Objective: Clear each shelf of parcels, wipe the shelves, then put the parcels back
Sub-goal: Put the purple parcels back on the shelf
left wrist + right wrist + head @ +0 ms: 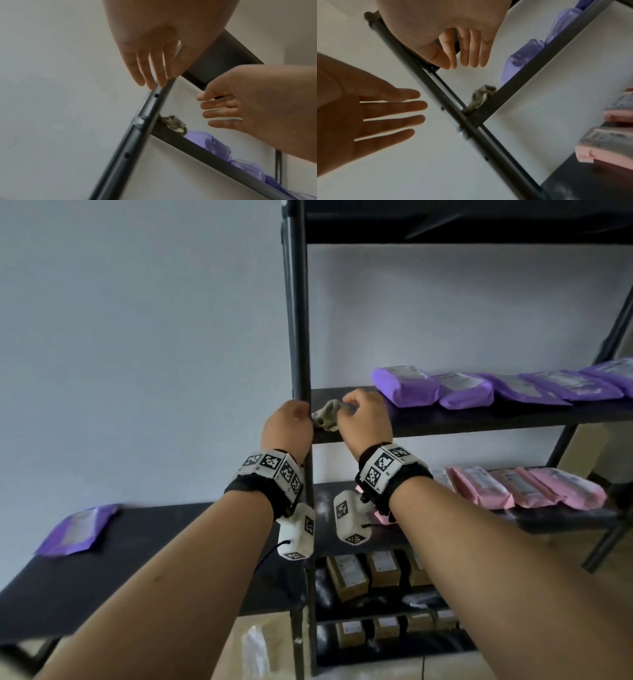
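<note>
Right hand [436,33] above, fingers [474,51] straight; left hand [359,108] spread. Crumpled cloth [481,97] on shelf [522,83] corner beside purple parcels [522,56].

The black upright post [298,313] of the rack stands between the left hand [287,428] and the right hand [365,419], blocking a straight sideways pass. On the shelf [479,419], a crumpled cloth [327,414] fills the left corner against the post. The row of purple parcels [486,388] takes up the shelf's right part; between cloth and parcels lies a bare stretch. Above the parcels there is open room up to the next shelf [462,234].
</note>
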The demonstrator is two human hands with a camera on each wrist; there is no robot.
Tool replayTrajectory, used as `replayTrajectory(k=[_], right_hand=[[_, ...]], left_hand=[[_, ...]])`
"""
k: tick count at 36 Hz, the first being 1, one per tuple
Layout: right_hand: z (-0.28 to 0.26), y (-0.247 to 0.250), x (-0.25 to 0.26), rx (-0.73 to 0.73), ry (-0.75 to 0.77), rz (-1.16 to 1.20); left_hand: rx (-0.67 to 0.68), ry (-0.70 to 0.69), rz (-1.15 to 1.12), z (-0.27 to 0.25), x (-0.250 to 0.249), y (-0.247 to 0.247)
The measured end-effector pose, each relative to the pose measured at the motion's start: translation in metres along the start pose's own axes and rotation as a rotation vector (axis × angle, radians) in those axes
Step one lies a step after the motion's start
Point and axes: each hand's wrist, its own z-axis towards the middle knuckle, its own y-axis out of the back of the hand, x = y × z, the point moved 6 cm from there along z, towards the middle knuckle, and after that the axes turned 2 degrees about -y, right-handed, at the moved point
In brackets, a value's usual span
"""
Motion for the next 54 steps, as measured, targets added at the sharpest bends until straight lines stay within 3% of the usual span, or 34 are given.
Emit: replayTrajectory(k=[4,11,22,29,39,54], right_hand=[[-0.045,-0.040,0.032,0.056,0.052,-0.037],[-0.135,-0.133,0.057,0.402,0.014,-0.118],[-0.224,-0.262,0.087,0.689,0.060,-0.242],[-0.245,-0.356,0.089,0.823,0.068,-0.264],[-0.251,-0.482,0.077,1.000,-0.099,-0.204],[-0.240,-0.636,0.102,1.139,-0.089,-0.263]], left_hand=[[-0.008,0.039,0.084,-0.022,0.045,0.054],[0.075,0.202,0.351,-0.070,0.148,0.131],[0.107,0.477,0.550,-0.126,0.281,0.220],[0.126,0.601,0.613,-0.116,0.355,0.250],[0.182,0.741,0.653,-0.076,0.451,0.268],[0.215,0.877,0.642,-0.027,0.582,0.315]])
